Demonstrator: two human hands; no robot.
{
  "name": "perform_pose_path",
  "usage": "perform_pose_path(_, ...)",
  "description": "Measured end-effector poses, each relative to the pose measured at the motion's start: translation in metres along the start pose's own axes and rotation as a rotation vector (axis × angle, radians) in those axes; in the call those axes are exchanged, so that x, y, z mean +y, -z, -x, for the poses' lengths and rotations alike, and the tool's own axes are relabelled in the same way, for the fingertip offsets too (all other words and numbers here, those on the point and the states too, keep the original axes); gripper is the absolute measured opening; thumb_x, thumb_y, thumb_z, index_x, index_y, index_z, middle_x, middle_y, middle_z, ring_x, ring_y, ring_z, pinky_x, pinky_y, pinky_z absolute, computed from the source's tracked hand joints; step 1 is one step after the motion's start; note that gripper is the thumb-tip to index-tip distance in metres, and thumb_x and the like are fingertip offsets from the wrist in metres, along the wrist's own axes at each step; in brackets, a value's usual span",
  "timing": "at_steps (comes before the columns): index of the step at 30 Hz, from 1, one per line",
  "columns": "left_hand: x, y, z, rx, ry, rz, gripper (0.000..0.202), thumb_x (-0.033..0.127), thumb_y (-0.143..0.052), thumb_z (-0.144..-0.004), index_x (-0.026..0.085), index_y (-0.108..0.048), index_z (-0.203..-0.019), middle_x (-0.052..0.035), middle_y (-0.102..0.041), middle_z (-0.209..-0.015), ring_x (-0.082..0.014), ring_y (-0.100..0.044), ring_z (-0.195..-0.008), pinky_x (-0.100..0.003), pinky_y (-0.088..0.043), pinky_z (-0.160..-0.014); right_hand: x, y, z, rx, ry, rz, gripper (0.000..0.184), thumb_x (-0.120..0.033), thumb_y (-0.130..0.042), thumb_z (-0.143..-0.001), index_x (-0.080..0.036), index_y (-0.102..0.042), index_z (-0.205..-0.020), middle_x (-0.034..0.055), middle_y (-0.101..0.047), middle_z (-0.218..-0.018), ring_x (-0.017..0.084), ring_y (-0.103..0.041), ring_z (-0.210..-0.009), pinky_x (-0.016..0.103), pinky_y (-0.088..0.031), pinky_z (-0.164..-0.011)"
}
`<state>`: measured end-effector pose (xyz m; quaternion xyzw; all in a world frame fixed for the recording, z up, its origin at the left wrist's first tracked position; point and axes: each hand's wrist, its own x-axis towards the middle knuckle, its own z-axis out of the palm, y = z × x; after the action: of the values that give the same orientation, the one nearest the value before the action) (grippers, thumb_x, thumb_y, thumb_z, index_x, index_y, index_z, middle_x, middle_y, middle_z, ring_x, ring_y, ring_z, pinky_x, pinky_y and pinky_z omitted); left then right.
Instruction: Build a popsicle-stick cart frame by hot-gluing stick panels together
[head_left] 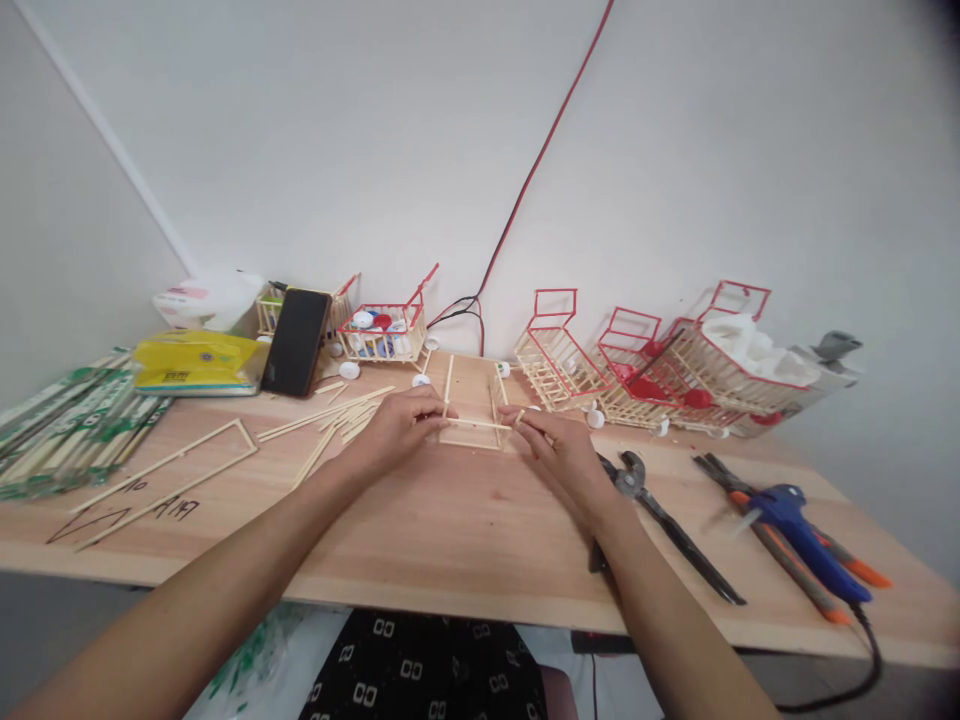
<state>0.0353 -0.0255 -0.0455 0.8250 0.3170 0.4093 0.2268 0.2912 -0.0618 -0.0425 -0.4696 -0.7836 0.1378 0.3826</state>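
Observation:
A small frame of thin wooden sticks lies on the wooden table in front of me. My left hand pinches the left end of its near cross stick. My right hand pinches the right end of the same stick. Both hands rest on the table, fingers closed on the frame. Loose wooden sticks lie just left of my left hand.
Several stick-built carts with red trim stand along the wall. Black pliers and a blue glue gun lie right. A phone, yellow packet, chopstick packs and a stick outline lie left.

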Motion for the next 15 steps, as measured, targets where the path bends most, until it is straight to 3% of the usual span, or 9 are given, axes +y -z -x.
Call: perform_pose_path(15, 0.0017, 0.0012, -0.001, -0.008, -0.001, 0.005, 0.016, 0.021, -0.058, -0.087, 0.015, -0.072, -0.085, -0.0045, -0.066, -0.08, -0.0154, -0.059, -0.077, -0.026, -0.043, -0.07, -0.0017, 0.0008, 0.0003, 0.006, 0.006, 0.014, 0.025, -0.03, -0.049, -0.094, -0.024, -0.072, -0.101, 0.005, -0.071, -0.113, 0.02, -0.07, -0.091, 0.033, -0.055, -0.082)
